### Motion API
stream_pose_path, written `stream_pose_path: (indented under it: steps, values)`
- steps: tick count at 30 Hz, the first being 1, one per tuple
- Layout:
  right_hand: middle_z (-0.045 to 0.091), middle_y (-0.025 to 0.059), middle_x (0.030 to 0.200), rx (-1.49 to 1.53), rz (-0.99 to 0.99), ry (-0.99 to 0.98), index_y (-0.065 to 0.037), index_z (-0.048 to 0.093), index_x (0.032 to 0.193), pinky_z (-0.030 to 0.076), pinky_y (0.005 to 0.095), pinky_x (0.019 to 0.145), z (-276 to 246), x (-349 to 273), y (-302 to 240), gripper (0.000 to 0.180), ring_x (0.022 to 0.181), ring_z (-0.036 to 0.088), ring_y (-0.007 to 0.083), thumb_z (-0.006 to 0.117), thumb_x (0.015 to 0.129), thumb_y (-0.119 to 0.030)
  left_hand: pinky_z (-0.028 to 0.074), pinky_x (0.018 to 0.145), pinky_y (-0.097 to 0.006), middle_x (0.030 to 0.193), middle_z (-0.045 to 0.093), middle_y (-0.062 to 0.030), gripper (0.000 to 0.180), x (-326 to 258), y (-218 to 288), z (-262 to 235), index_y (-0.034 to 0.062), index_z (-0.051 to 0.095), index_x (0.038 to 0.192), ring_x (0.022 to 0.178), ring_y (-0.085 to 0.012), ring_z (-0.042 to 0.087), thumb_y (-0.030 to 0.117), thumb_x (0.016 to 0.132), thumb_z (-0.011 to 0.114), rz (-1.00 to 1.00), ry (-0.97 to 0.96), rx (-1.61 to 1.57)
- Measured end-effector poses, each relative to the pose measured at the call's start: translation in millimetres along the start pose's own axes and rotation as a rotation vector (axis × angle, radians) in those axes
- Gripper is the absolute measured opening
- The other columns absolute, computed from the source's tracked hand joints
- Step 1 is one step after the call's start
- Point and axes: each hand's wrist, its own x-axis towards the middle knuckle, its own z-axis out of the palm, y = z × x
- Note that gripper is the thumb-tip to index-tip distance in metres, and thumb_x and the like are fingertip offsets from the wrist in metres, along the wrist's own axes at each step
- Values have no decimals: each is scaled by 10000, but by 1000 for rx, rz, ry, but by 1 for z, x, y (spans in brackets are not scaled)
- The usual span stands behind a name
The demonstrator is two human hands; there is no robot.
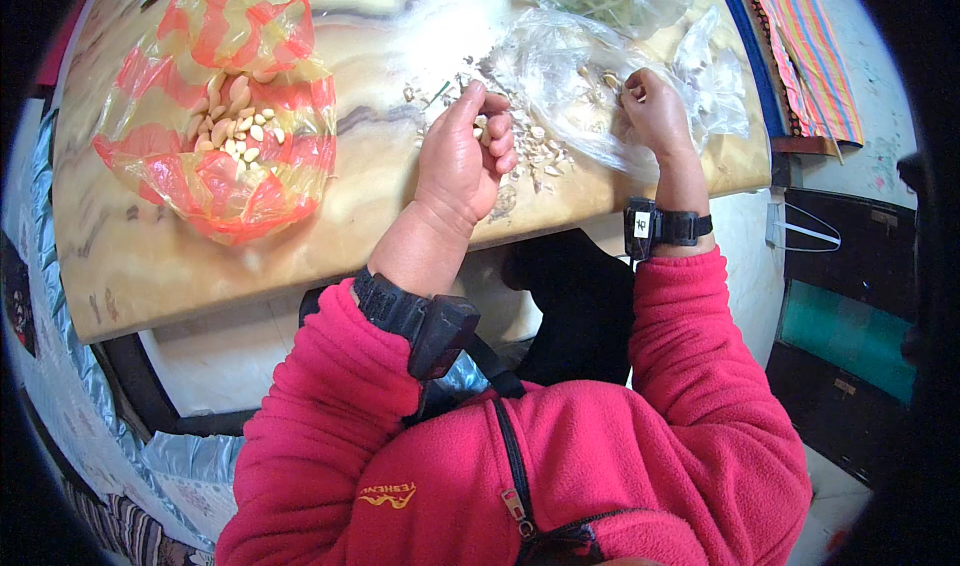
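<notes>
My left hand (462, 156) is half curled, palm turned inward, around several small pale cloves (483, 129) that look like peeled garlic. My right hand (655, 116) is at the clear plastic bag (555, 91), thumb and fingers pinched together. Whatever lies between those fingertips is too small to make out. A few brownish pieces (610, 81) show in the bag beside them. To the left, an open red-and-yellow plastic bag (150, 151) holds a pile of cream and pinkish cloves (240, 121). Dry skins and scraps (540, 151) are scattered between my hands.
The marble-patterned table (370, 181) has its near edge just below my hands. Another clear bag with green contents (600, 1) lies at the back right, beside crumpled plastic (715, 86). Striped cloth (805, 46) hangs past the right edge.
</notes>
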Motion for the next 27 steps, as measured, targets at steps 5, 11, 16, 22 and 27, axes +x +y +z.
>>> stream_pose_path:
  steps: [5, 11, 16, 22, 27]
  values:
    - [643, 164, 793, 62, 5, -8, -19, 633, 867, 489, 357, 687, -1, 2, 7, 176, 744, 628, 303, 609, 734, -132, 347, 456, -240, 641, 436, -12, 245, -1, 0, 2, 45, 513, 853, 537, -109, 408, 278, 928, 500, 18, 24, 23]
    - [627, 130, 728, 68, -52, 12, 6, 624, 851, 476, 320, 638, 3, -2, 9, 178, 669, 605, 226, 601, 724, -115, 360, 460, -239, 639, 453, -12, 245, -2, 1, 3, 35, 520, 862, 536, -102, 424, 270, 929, 498, 35, 29, 40]
    - [627, 154, 767, 161, 11, 54, -26, 628, 879, 479, 357, 664, 0, 0, 6, 182, 701, 608, 276, 599, 730, -127, 362, 461, -242, 641, 456, -13, 238, -2, 1, 3, 33, 524, 862, 538, -101, 427, 259, 931, 492, 41, 30, 41]
    - [554, 97, 652, 119, -186, 103, -44, 636, 888, 424, 297, 562, 5, 3, -10, 134, 579, 518, 174, 604, 772, -103, 368, 459, -244, 643, 462, -14, 232, -2, 0, 3, 34, 527, 860, 537, -103, 435, 254, 928, 495, 44, 26, 44]
    - [622, 156, 779, 5, -148, -49, -40, 628, 896, 475, 355, 643, -2, 8, -17, 189, 685, 598, 277, 643, 748, -156, 378, 456, -240, 648, 473, -17, 233, -1, 0, 1, 28, 529, 861, 531, -104, 444, 252, 921, 507, 49, 22, 54]
